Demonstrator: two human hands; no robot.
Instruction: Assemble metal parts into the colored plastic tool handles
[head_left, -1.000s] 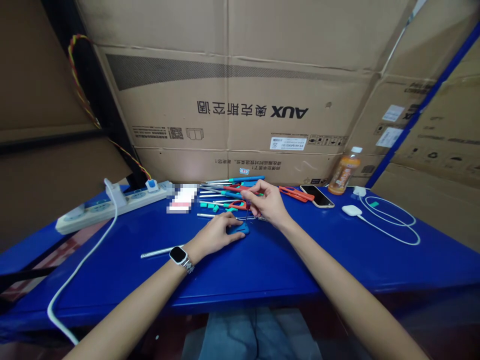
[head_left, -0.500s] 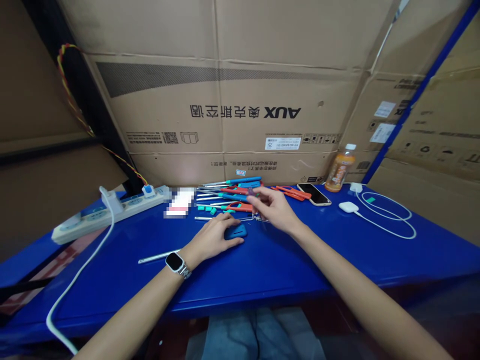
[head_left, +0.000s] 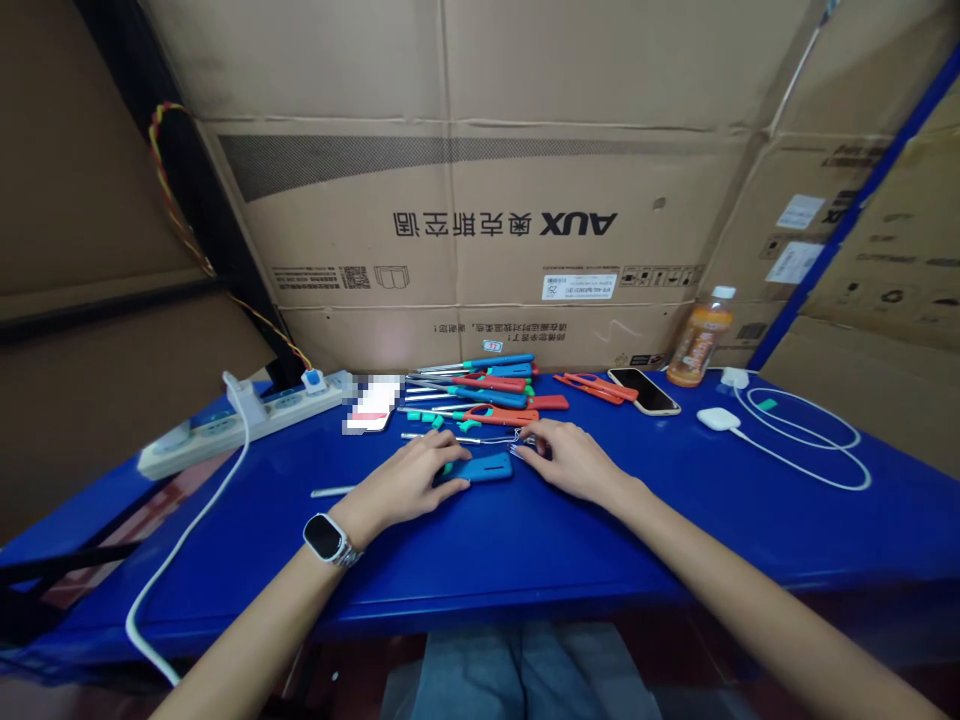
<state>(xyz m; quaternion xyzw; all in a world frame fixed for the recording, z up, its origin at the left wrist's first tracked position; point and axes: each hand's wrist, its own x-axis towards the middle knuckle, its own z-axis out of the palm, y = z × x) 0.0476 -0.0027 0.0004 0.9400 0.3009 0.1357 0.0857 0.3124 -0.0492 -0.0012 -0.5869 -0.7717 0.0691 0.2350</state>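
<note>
My left hand (head_left: 409, 478), a watch on its wrist, is closed around a blue long-nosed lighter (head_left: 491, 466) lying on the blue table. The lighter's metal tube (head_left: 330, 491) sticks out to the left. At the lighter's right end, my right hand (head_left: 571, 458) has its fingertips pinched together low over the table; what is in them is too small to make out. Beside those fingertips lies a metal tube with thin wires (head_left: 495, 440). Just behind are several small green pieces (head_left: 436, 422) and a pile of red and blue lighters (head_left: 495, 398).
Orange lighter shells (head_left: 596, 386) lie beside a phone (head_left: 643, 391). At the right stand a drink bottle (head_left: 699, 340) and a white charger case (head_left: 718, 419) with its cable. A power strip (head_left: 247, 425) lies at the left. Cardboard (head_left: 495, 170) walls off the back.
My right hand has come down from above the lighter pile to the table by the wires. The blue lighter now shows more of its handle beyond my left hand. The view has shifted slightly.
</note>
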